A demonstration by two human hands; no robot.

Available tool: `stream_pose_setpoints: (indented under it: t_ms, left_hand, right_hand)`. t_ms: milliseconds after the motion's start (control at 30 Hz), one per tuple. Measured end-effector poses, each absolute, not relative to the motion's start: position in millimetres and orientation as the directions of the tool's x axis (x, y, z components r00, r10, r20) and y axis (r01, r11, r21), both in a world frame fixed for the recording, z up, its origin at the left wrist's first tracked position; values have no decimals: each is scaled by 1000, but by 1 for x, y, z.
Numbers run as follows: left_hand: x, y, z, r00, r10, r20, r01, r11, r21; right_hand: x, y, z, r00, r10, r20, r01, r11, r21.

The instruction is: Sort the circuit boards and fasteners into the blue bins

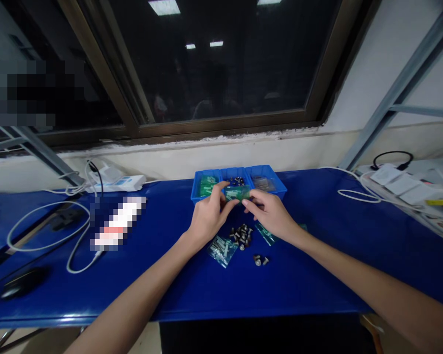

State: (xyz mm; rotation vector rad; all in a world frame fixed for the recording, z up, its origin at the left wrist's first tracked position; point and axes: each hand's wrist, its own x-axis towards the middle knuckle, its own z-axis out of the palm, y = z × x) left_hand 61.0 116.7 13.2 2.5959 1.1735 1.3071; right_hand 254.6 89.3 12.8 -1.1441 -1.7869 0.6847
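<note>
Both hands are busy with one small green-tinted bag, held up by the front of the blue tray, before its middle compartment as I see it. The left hand pinches the bag's left end between thumb and fingers; the right hand seems to have the other end in a narrow thumb-and-finger grip. I can't make out whether the bag's mouth is sealed. To handle it well, I'd pinch near the edges and hold the film level, so whatever is inside doesn't slump to one end, and pull only gently, since thin film could split. I'd also mind the right wrist above the flat bag under it, and stay clear of the fasteners heaped on the table just beside a filled bag; one careless brush could scatter them
</note>
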Motion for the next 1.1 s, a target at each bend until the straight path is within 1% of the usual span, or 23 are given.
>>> stream_pose_setpoints:
  t_ms: [67,233,500,633,700,767,867,967,1100]
  left_hand:
    - [61,117,14,378,617,690,601,-731,324]
    - [61,114,17,447,607,657,586,-754,298]
    - [60,112,18,522,589,617,572,-778,258]
    - [61,113,15,535,598,597,587,-771,246]
    - [61,114,14,542,591,597,595,-772,224]
    - [60,116,12,546,577,607,598,-776,199]
    - [59,118,12,536,555,637,597,-782,179]
    - [59,120,14,503,547,669,589,-783,198]
    - [60,119,17,423,561,711,603,-761,242]
  right_hand:
    - [255,90,12,-177,905,386,416,424,-805]
    - [253,89,12,-195,917,348,359,397,-845]
    - [251,89,11,-162,923,349,356,384,-852]
    - [251,88,13,-129,920,369,263,391,-882]
    - [251,87,16,-101,919,382,195,394,-898]
    - [251,85,19,-94,917,387,161,397,-903]
    - [252,84,22,-119,920,373,187,389,-902]
    - [253,86,22,-137,932,334,236,359,-903]
    - [252,87,20,-193,935,298,200,335,-921]
